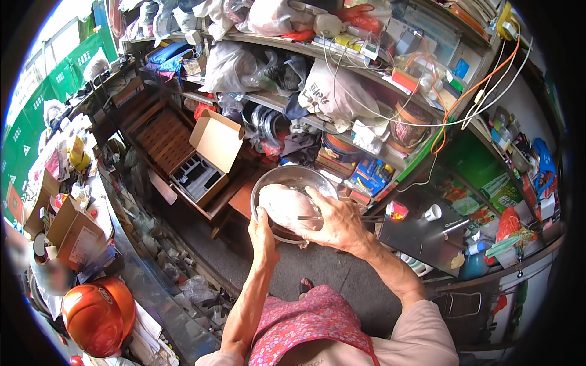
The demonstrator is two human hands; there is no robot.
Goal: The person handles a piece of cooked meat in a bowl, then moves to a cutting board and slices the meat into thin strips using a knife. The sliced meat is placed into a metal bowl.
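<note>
A round, shiny bowl [328, 182] is held in front of me at waist height. In it lies a large, smooth, pinkish-white lump [282, 206] that looks like raw meat or poultry. My left hand [263, 238] grips the bowl's near left rim, with the thumb up along the side. My right hand [339, 223] reaches over the right rim, its fingers curled around thin sticks like chopsticks [309, 218]. Their tips lie against the lump and their other ends stick out past the hand. What lies under the lump is hidden.
Beyond the bowl, an open cardboard box [218, 140] rests on a wooden chair [163, 137]. Packed shelves [293, 104] stand behind. On the right, a dark table [410, 239] bears a white cup [433, 212]. An orange helmet [97, 317] sits on the cluttered counter [137, 268] at left.
</note>
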